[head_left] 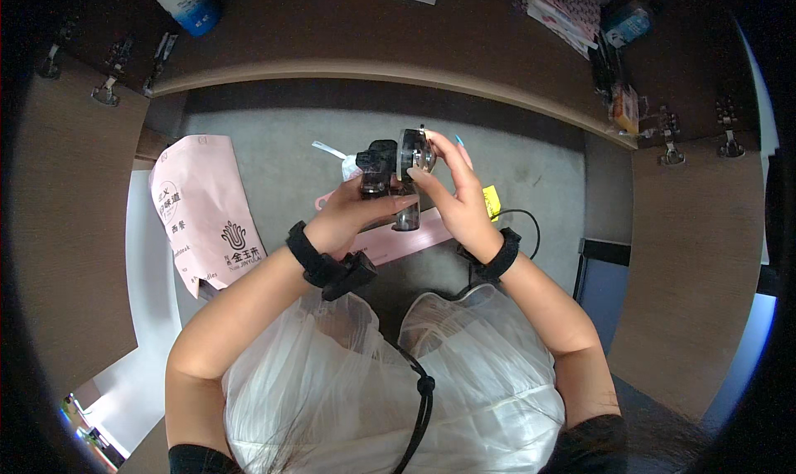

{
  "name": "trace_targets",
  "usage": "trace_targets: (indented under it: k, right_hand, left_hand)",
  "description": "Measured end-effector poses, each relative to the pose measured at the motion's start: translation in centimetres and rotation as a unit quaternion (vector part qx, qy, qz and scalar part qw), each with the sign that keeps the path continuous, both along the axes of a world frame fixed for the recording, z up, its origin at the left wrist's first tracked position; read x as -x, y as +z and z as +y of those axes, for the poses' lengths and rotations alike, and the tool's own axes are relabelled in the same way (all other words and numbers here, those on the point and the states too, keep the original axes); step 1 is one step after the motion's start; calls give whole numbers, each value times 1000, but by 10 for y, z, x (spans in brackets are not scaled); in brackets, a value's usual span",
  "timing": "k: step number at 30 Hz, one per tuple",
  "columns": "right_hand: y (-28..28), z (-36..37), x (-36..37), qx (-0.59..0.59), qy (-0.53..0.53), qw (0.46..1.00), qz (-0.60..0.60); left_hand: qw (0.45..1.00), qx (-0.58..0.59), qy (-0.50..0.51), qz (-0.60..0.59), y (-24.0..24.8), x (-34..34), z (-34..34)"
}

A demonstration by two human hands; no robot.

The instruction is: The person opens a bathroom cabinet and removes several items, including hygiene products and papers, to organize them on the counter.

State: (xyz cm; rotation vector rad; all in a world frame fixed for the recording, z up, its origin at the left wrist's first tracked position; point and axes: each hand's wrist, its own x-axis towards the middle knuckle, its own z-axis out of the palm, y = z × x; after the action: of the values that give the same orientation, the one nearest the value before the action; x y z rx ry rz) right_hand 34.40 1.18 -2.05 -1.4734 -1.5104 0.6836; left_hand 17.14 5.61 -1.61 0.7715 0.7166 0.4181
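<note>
Above the grey surface, both hands meet around dark parts. My left hand (352,213) is closed on a blocky black device (379,165), thumb stretched toward the right. In my right hand (452,196), a round, shiny dark part with a clear rim (412,153) is pinched between the thumb and fingers, right beside the black device. Below them a short see-through dark cylinder (406,217) hangs near my left thumb; whether it joins either part I cannot tell. Behind the hands lie a white strip (329,150) and a small whitish item, partly hidden.
A pink paper bag (207,209) lies at the left. Under the hands are a flat pink box (414,240), a yellow label (492,202) and a black cable (531,221). Above runs a brown shelf edge (373,70) holding a bottle (189,5) and packets; cabinet doors stand open both sides.
</note>
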Motion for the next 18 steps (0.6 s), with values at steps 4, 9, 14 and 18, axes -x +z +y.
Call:
trace_targets:
  k: [4, 9, 14, 18]
  right_hand:
    - [-1, -1, 0, -7, -6, 999, -40]
    - [-2, -2, 2, 2, -6, 1000, -31]
    - [3, -2, 1, 19, 15, 1000, 9]
    - [2, -4, -2, 20, 27, 999, 13]
  left_hand:
    - [997, -70, 19, 23, -5, 1, -2]
    - [987, -145, 28, 62, -8, 1, -3]
    - [963, -243, 36, 107, -10, 1, -5]
    - [927, -352, 71, 104, 2, -1, -4]
